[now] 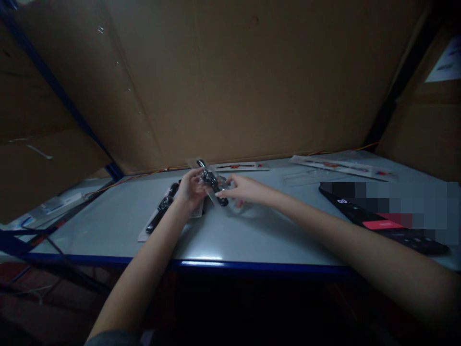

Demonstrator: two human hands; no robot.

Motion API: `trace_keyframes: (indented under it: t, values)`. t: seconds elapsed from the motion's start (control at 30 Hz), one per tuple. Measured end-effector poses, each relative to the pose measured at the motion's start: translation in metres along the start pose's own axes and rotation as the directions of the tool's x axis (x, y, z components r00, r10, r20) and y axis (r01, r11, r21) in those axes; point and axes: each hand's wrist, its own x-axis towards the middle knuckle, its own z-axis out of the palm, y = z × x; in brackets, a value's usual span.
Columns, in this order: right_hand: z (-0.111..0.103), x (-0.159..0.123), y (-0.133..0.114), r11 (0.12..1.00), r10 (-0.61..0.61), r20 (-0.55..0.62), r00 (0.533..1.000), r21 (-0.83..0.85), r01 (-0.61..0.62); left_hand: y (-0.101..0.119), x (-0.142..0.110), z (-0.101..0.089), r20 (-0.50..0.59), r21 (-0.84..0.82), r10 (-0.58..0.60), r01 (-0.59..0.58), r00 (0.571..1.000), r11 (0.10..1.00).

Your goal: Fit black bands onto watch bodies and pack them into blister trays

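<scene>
Both hands are raised over the middle of the grey table (118, 216). Between them is a long, glossy black item in clear plastic packaging (212, 181), tilted from upper left to lower right; its exact kind is unclear. My left hand (190, 190) is closed on its left side. The fingers of my right hand (234, 189) pinch the packaging's lower right part. Just behind my left wrist, a similar black item on a pale card (162, 211) lies on the table, partly hidden by my forearm.
A flat packet (237, 166) lies by the cardboard back wall (252, 86). Further right are another long packet (342, 166) and clear plastic wrapping (302, 178). A black panel with a red stripe (383, 225) lies at right, partly blurred out. A blue edge (259, 268) runs along the front.
</scene>
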Motion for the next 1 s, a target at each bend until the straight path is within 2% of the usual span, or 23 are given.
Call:
trace_keyframes:
  t: [0.13,0.23,0.33,0.4,0.57,0.77,0.87,1.0]
  values:
    - [-0.021,0.006,-0.001,0.988,0.046,-0.011,0.999,0.149,-0.044,0.003,-0.002,-0.002,0.068,-0.032,-0.027,0.029,0.997,0.999]
    - [-0.027,0.003,-0.002,0.989,0.08,-0.014,0.997,0.125,-0.078,0.001,-0.003,-0.002,0.105,-0.042,-0.057,0.062,0.993,0.997]
    - [-0.019,-0.004,-0.005,0.989,0.137,0.061,0.989,0.044,-0.14,0.0,-0.004,0.0,0.104,-0.033,-0.032,0.035,0.994,0.999]
    - [-0.009,-0.009,-0.008,0.992,0.12,0.102,0.988,0.016,-0.122,-0.001,-0.003,0.0,0.072,-0.004,0.014,-0.014,0.997,1.0]
    - [0.005,-0.014,-0.009,0.999,0.042,0.063,0.997,0.03,-0.044,-0.006,0.003,-0.001,0.065,0.114,0.144,-0.15,0.987,0.982]
    - [0.007,-0.003,0.002,0.996,0.035,0.139,0.99,0.076,-0.046,-0.007,0.004,0.0,0.125,0.121,0.137,-0.152,0.983,0.981]
    - [0.006,-0.002,0.0,0.983,0.049,0.163,0.985,0.167,-0.077,-0.006,0.003,0.001,0.137,0.112,0.167,-0.183,0.976,0.977]
    - [0.0,-0.006,-0.006,0.907,-0.001,0.16,0.987,0.417,-0.067,-0.006,0.002,0.002,0.174,0.097,0.2,-0.219,0.964,0.971]
